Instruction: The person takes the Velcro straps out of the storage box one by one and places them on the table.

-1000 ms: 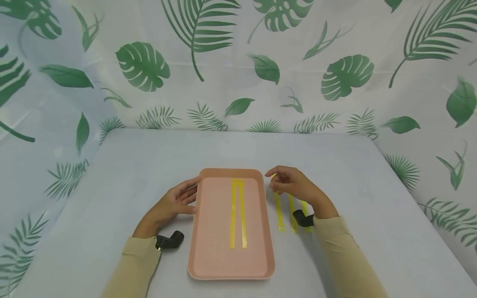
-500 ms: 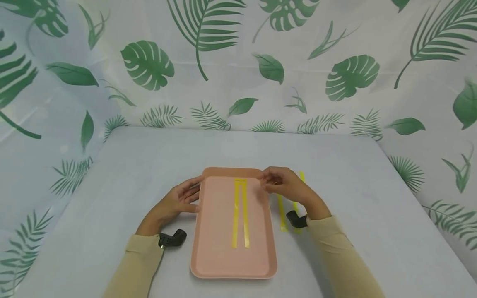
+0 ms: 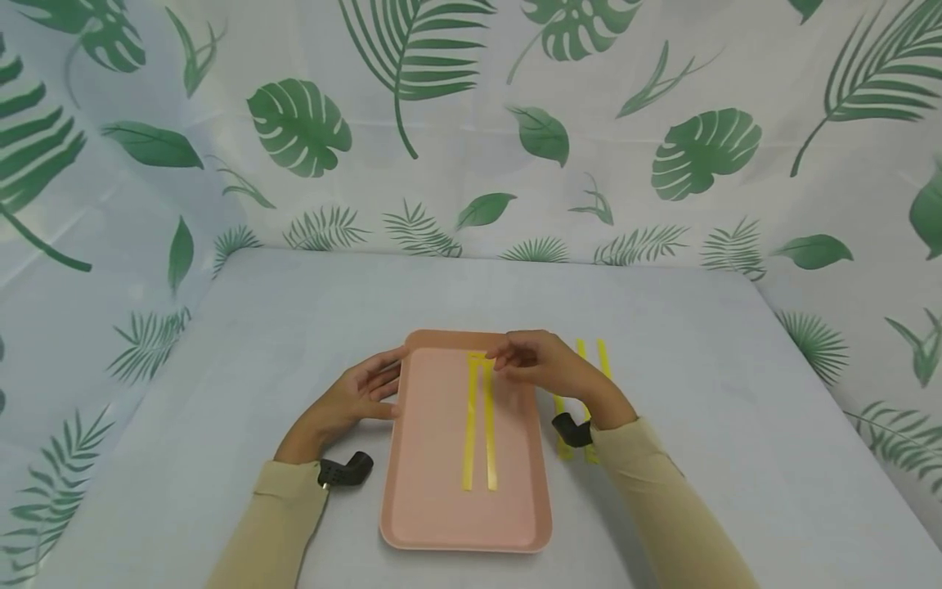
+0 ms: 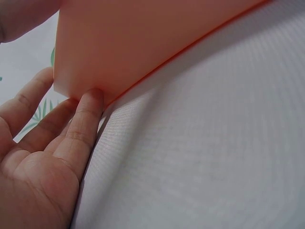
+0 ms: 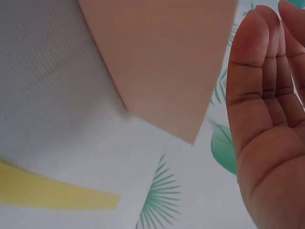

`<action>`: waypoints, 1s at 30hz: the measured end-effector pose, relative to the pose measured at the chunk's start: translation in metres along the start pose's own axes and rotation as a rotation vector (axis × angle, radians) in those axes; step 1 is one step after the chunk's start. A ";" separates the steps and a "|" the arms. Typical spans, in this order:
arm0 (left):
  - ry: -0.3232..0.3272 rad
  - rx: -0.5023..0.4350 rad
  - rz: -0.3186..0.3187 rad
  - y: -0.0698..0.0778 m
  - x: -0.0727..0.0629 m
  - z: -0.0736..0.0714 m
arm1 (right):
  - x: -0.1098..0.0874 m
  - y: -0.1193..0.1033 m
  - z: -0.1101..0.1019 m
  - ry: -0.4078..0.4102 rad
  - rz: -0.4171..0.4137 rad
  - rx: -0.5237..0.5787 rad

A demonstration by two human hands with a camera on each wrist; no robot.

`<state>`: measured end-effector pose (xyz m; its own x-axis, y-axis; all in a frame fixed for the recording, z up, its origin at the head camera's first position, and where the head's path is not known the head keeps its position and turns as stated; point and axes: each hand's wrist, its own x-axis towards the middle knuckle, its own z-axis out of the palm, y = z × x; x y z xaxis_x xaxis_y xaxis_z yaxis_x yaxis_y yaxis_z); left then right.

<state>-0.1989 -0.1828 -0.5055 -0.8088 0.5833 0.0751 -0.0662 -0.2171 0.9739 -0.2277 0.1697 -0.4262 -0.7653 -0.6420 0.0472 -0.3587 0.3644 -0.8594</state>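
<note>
A peach-pink rectangular tray [image 3: 434,515] lies on the table, with two narrow yellow strips [image 3: 491,442] side by side in it. My left hand [image 3: 349,401] is at the tray's left side; in the left wrist view its extended fingertips touch the outer wall, thumb apart from them. My right hand [image 3: 540,360] hovers over the tray's far right corner. Its index finger and thumb reach to the top end of the right-hand strip, with a small gap between them. In the right wrist view its fingers look relaxed and nothing shows held.
Several more yellow strips [image 3: 591,454] lie on the white tabletop [image 3: 471,294] right of the tray, partly hidden under my right wrist. A leaf-patterned cloth [image 3: 434,180] surrounds the table at the back and sides. Black cameras [image 3: 347,469] sit on both wrists.
My right hand has moved left from over the loose strips, across the tray's right rim, to the strips' top ends inside. The left hand stays at the tray's side. The head view shifts slightly.
</note>
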 end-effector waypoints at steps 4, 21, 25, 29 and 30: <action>0.012 0.005 -0.007 -0.001 0.000 0.000 | 0.006 0.002 0.003 -0.055 -0.002 0.000; 0.030 0.003 -0.026 -0.002 0.003 -0.002 | 0.028 0.014 0.017 -0.225 -0.171 -0.065; 0.027 0.000 -0.026 -0.002 0.002 -0.001 | 0.031 0.014 0.021 -0.254 -0.166 -0.106; 0.027 -0.005 -0.026 0.000 0.002 -0.001 | 0.033 0.014 0.023 -0.288 -0.157 -0.129; 0.027 -0.004 -0.026 -0.001 0.002 -0.001 | 0.034 0.015 0.024 -0.290 -0.157 -0.143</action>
<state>-0.2010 -0.1826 -0.5063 -0.8222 0.5675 0.0444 -0.0893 -0.2056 0.9746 -0.2460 0.1375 -0.4499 -0.5187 -0.8549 0.0093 -0.5470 0.3235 -0.7721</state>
